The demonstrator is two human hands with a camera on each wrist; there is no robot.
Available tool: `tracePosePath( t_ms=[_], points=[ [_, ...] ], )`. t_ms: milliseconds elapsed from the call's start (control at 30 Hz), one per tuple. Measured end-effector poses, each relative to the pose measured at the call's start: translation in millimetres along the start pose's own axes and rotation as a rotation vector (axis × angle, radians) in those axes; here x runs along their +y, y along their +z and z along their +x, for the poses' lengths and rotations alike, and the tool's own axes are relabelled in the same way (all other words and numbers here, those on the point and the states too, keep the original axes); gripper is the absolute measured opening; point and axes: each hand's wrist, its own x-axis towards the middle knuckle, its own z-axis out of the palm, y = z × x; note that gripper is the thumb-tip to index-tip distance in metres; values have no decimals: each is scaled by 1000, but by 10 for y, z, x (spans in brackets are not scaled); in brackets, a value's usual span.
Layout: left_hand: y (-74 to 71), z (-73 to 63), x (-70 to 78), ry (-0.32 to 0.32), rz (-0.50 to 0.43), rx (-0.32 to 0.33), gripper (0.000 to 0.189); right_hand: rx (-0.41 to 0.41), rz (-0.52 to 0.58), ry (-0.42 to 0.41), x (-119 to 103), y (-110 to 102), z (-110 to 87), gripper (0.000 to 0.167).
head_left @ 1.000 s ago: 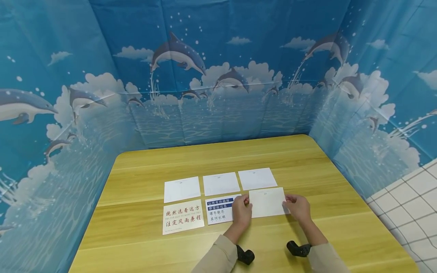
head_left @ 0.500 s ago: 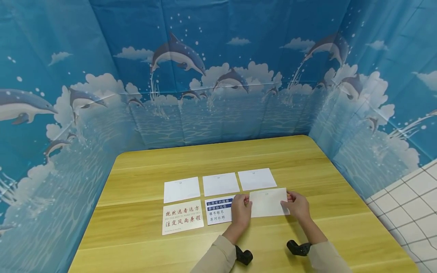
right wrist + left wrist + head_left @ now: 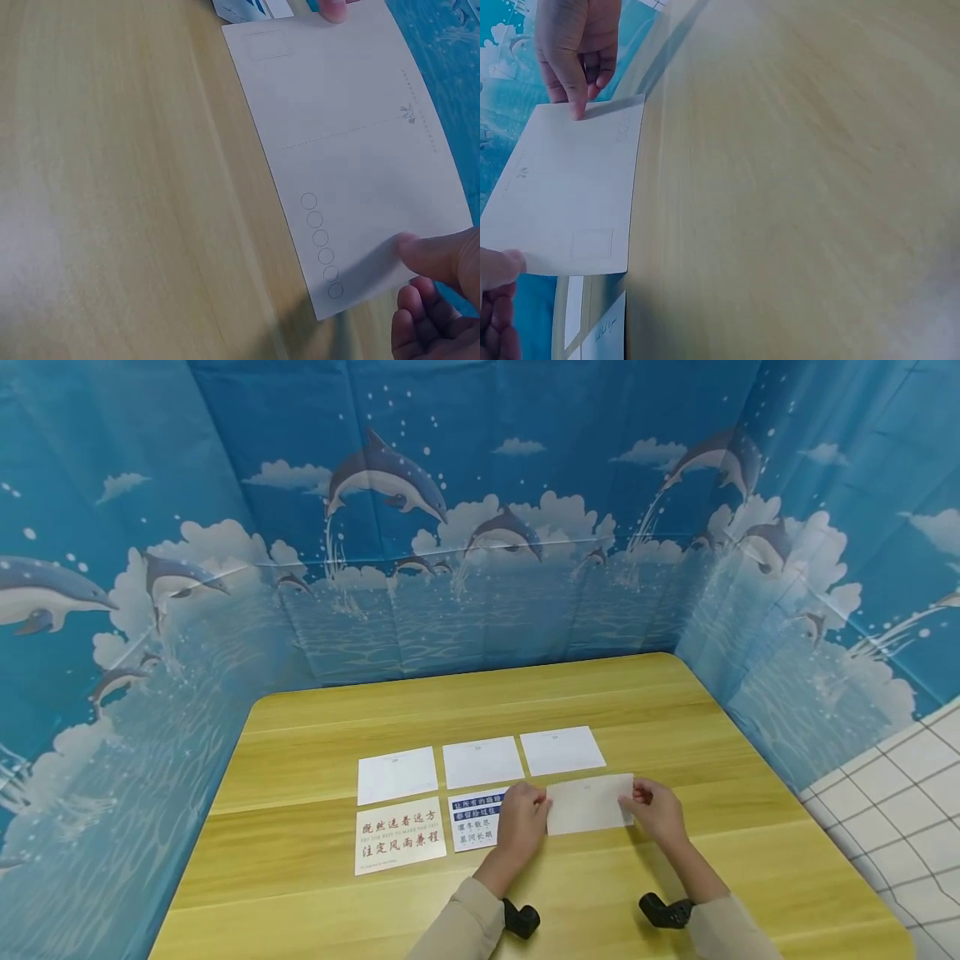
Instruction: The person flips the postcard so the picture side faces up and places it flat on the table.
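A cream postcard point(image 3: 588, 806) is held between both hands, its back side up with a dotted line, a stamp box and a row of small circles in the right wrist view. My left hand point(image 3: 521, 827) pinches its left edge; the thumb point(image 3: 502, 264) lies on the card's face in the left wrist view. On the opposite edge my right hand point(image 3: 660, 818) pinches it, thumb point(image 3: 420, 251) on top and fingers curled underneath. The card is tilted just over the table. Beside the left hand, which partly covers it, lies a card with blue bands point(image 3: 472, 835).
A card with red lettering point(image 3: 401, 837) lies at the left of the front row. Behind, a row holds a left white card point(image 3: 397, 775), a middle white card point(image 3: 483, 762) and a right white card point(image 3: 562, 750). A dolphin-print curtain point(image 3: 480, 610) borders the wooden table point(image 3: 300, 860).
The postcard has tilted, so its face looks shallower from the head view. My left hand has shifted slightly left, covering more of the blue-banded card. Both hands keep their pinch.
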Motion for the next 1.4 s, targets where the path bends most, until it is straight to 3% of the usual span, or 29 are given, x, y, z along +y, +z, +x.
tracePosePath(
  t_ms=[267, 533, 667, 867, 1167, 1267, 1400],
  points=[
    [-59, -66, 14, 191, 101, 57, 4, 83, -63, -157, 6, -58, -132, 21],
    [-110, -160, 39, 256, 68, 74, 5, 167, -45, -251, 76, -92, -283, 17],
    [-132, -203, 49, 241, 21, 51, 4, 140, 44, -271, 151, -102, -337, 15],
    [-164, -267, 67, 162, -83, -39, 4, 20, 226, -280, 269, -157, -399, 17],
    [-215, -343, 97, 57, -306, -116, 7, -246, 462, 36, 354, -272, -413, 39],
    [-222, -364, 95, 30, -327, -146, 8, -308, 533, 64, 390, -298, -418, 44],
    [-218, -386, 90, 0, -354, -189, 9, -383, 597, 29, 462, -332, -415, 45]
  ],
)
